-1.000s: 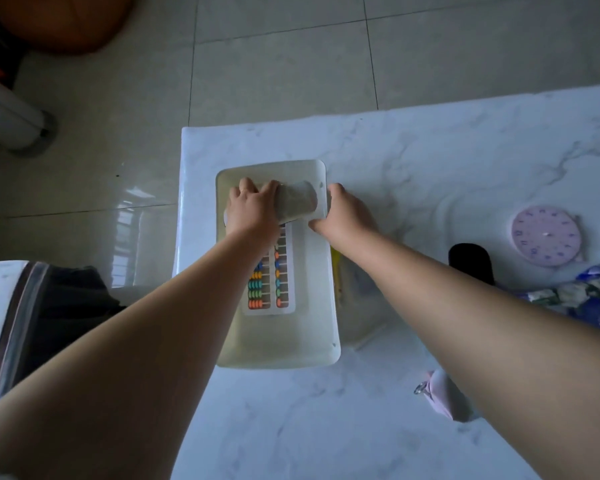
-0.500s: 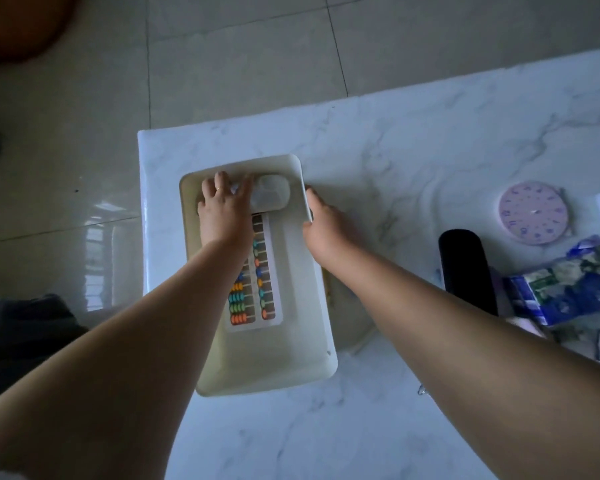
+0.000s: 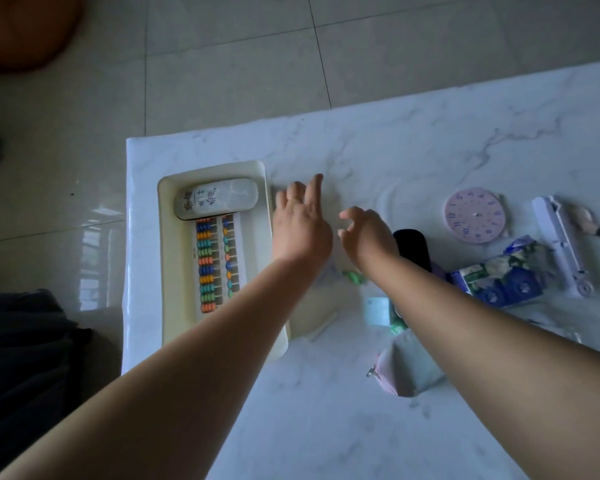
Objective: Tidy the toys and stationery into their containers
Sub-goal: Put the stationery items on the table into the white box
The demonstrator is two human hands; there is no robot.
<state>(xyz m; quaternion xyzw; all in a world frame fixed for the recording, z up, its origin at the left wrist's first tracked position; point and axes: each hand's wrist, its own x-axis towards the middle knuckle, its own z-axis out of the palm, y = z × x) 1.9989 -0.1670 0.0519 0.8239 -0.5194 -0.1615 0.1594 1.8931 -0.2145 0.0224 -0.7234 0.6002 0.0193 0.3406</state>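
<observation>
A colourful bead abacus (image 3: pixel 215 265) and a pale oval case (image 3: pixel 215 199) are seen lying in the cream rectangular plastic tray (image 3: pixel 257 174) on the white marble tabletop (image 3: pixel 395 150). Nothing is held: the left hand (image 3: pixel 300 223) hovers with fingers straight, the right hand (image 3: pixel 368 232) with fingers loosely curled. A fresh pick is judged next, perhaps the round lilac toy clock (image 3: pixel 473 215).

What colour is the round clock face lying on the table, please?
Pale pink with purple numerals; the clock face shows best in the head view.

White marble table (image 3: pixel 430 140) bears cream tray (image 3: pixel 174 271), lilac clock (image 3: pixel 474 215), perhaps tissues (image 3: pixel 503 275).
</observation>
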